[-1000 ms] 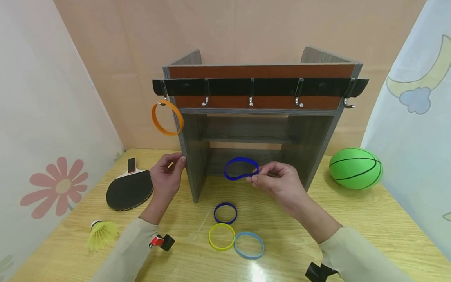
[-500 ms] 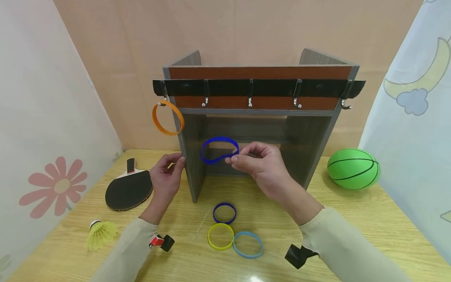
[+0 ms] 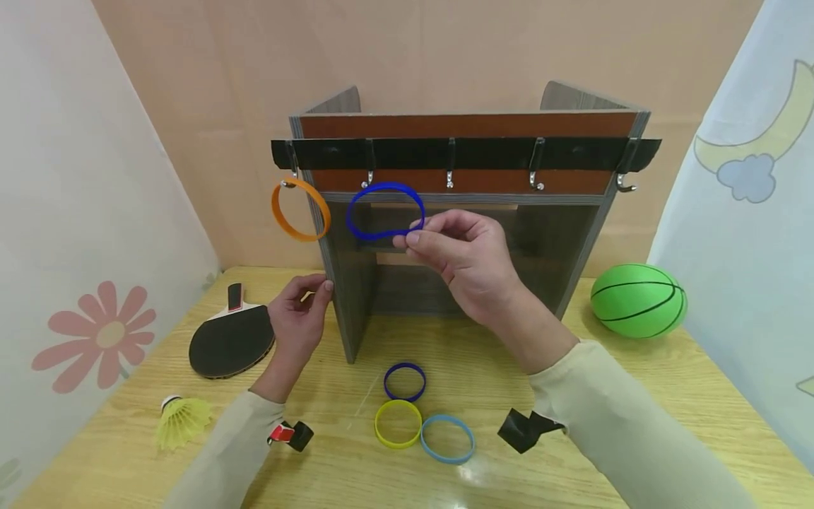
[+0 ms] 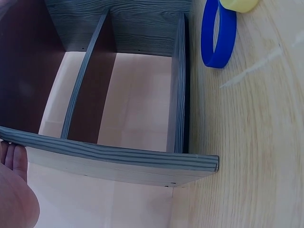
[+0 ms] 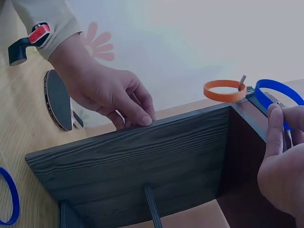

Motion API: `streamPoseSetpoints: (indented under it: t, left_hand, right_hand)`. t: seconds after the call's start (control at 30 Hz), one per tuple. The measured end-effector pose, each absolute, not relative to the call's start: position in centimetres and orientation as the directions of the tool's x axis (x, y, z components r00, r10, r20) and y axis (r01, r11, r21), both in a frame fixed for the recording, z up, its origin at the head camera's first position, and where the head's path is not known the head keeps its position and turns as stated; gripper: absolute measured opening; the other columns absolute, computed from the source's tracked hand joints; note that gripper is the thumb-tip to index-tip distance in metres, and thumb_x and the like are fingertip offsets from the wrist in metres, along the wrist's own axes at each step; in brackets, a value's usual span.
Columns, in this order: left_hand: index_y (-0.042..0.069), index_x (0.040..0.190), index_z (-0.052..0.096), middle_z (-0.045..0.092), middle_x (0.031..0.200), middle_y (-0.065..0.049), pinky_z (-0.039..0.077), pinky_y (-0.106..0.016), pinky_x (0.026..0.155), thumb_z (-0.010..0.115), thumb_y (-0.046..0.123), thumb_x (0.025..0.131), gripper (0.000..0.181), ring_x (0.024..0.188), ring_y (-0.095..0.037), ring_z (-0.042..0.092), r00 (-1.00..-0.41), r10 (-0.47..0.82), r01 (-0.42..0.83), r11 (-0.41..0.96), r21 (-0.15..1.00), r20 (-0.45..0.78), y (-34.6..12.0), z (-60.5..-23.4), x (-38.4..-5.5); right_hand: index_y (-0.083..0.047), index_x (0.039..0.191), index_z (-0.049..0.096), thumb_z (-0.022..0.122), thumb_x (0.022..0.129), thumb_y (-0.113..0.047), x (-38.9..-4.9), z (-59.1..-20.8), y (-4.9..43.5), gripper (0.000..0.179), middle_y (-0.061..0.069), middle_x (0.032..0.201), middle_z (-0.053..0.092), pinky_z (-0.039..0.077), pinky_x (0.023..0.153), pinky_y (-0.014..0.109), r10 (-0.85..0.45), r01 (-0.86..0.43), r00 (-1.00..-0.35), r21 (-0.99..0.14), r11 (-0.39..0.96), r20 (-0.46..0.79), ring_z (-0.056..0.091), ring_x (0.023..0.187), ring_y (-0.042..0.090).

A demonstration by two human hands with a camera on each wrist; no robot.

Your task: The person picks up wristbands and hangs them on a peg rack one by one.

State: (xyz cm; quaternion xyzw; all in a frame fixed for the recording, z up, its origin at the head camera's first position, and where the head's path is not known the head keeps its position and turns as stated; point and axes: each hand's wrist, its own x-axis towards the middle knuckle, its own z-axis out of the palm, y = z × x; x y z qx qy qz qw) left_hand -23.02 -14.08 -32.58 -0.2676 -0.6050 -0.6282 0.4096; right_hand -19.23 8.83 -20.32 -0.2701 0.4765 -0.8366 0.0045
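Observation:
In the head view my right hand (image 3: 470, 258) pinches a blue silicone wristband (image 3: 388, 186) between thumb and fingers. The band's loop overlaps the second hook from the left on a black hook strip (image 3: 413, 153). That strip runs across the front of a grey wooden shelf unit (image 3: 346, 283). An orange wristband (image 5: 224, 98) hangs from the leftmost hook. My left hand (image 3: 299, 314) holds the front edge of the unit's left side panel, thumb on the edge (image 5: 140, 118) and fingers against the outer face. Only part of that hand shows in the left wrist view.
On the table lie a dark blue wristband (image 3: 386, 382), a yellow one (image 3: 398, 445) and a light blue one (image 3: 449, 461). A table tennis bat (image 3: 232, 343) and a yellow shuttlecock (image 3: 184, 422) are at left. A green ball (image 3: 639, 300) sits at right.
My right hand has carried the blue wristband up and to the left, from low before the shelves to the height of the hooks. The left hand has stayed at the side panel.

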Motion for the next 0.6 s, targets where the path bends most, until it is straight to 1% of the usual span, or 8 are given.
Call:
streamPoseSetpoints:
  t: [0.07, 0.13, 0.3, 0.43, 0.6]
  left_hand:
    - [-0.022, 0.088, 0.057, 0.063, 0.078, -0.021, 0.053, -0.018, 0.064, 0.056, -0.027, 0.079, 0.01, 0.072, -0.009, 0.062, -0.517, -0.193, 0.844, 0.046, 0.534, 0.834, -14.2, -33.0, -23.4]
    - [-0.021, 0.088, 0.058, 0.064, 0.079, -0.017, 0.053, -0.018, 0.064, 0.056, -0.027, 0.079, 0.011, 0.072, -0.008, 0.062, -0.515, -0.197, 0.846, 0.037, 0.532, 0.834, -14.4, -33.4, -23.8]
    - [-0.017, 0.09, 0.062, 0.065, 0.081, -0.012, 0.053, -0.019, 0.064, 0.06, -0.022, 0.081, 0.011, 0.072, -0.009, 0.062, -0.508, -0.204, 0.845, 0.068, 0.53, 0.837, -14.8, -34.2, -24.6]
    - [-0.016, 0.091, 0.062, 0.065, 0.081, -0.013, 0.054, -0.021, 0.064, 0.062, -0.016, 0.083, 0.008, 0.072, -0.01, 0.062, -0.497, -0.199, 0.854, 0.061, 0.517, 0.844, -14.9, -34.3, -24.8]
    - [-0.017, 0.091, 0.062, 0.064, 0.081, -0.013, 0.054, -0.021, 0.066, 0.061, -0.017, 0.083, 0.008, 0.073, -0.01, 0.063, -0.491, -0.196, 0.862, 0.035, 0.507, 0.849, -14.8, -34.3, -24.8]
  right_hand:
    - [0.0, 0.078, 0.065, 0.056, 0.087, 0.016, -19.4, -20.2, 8.6, 0.021, 0.013, 0.082, 0.063, 0.052, 0.082, 0.035, -0.266, -0.245, -0.854, -0.798, -0.551, 0.446, 0.068, 0.082, 0.025]
    - [-0.001, 0.076, 0.065, 0.056, 0.087, 0.016, -19.6, -20.0, 8.3, 0.021, 0.012, 0.08, 0.064, 0.053, 0.082, 0.035, -0.264, -0.241, -0.856, -0.794, -0.558, 0.445, 0.068, 0.082, 0.025]
    - [0.0, 0.075, 0.066, 0.057, 0.086, 0.015, -19.8, -19.7, 7.8, 0.021, 0.013, 0.079, 0.066, 0.053, 0.081, 0.035, -0.262, -0.23, -0.857, -0.786, -0.574, 0.443, 0.068, 0.082, 0.026]
    - [0.0, 0.075, 0.065, 0.059, 0.086, 0.013, -19.8, -19.5, 7.6, 0.019, 0.013, 0.079, 0.065, 0.053, 0.079, 0.033, -0.249, -0.208, -0.878, -0.795, -0.57, 0.408, 0.068, 0.082, 0.026]
    - [0.0, 0.073, 0.064, 0.06, 0.085, 0.014, -20.0, -19.6, 7.5, 0.019, 0.013, 0.077, 0.066, 0.054, 0.077, 0.031, -0.234, -0.177, -0.901, -0.802, -0.571, 0.366, 0.068, 0.082, 0.027]
